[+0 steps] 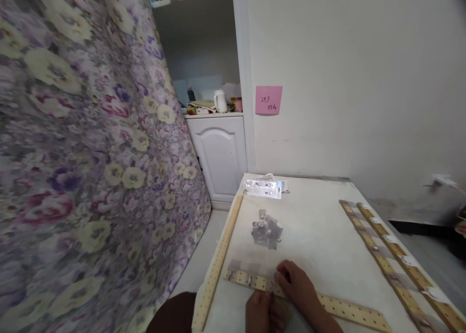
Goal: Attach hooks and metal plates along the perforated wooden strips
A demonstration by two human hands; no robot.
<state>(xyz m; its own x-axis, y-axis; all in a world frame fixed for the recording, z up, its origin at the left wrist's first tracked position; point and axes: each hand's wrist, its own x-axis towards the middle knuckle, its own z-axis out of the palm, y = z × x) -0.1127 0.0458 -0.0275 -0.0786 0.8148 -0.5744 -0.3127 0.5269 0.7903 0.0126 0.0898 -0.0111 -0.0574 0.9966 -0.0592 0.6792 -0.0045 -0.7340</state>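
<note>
A narrow wooden strip with rows of holes (349, 309) lies across the front of the table. At its left part sit small metal pieces, likely hooks, each with a translucent square tab (254, 269). My left hand (262, 312) is closed at the strip's near edge, its fingertips at a small metal piece (271, 286). Just right of that piece my right hand (297, 283) is curled with thumb and finger together; what lies between them is hidden. Beyond my hands is a loose pile of metal pieces with translucent tabs (267, 231).
A bare holed strip (218, 265) runs along the table's left edge. Strips carrying tabs (378, 255) and white pieces (407, 261) lie along the right. Clear packaging (262, 188) lies at the back. A floral curtain (109, 143) hangs at left; a wall stands behind.
</note>
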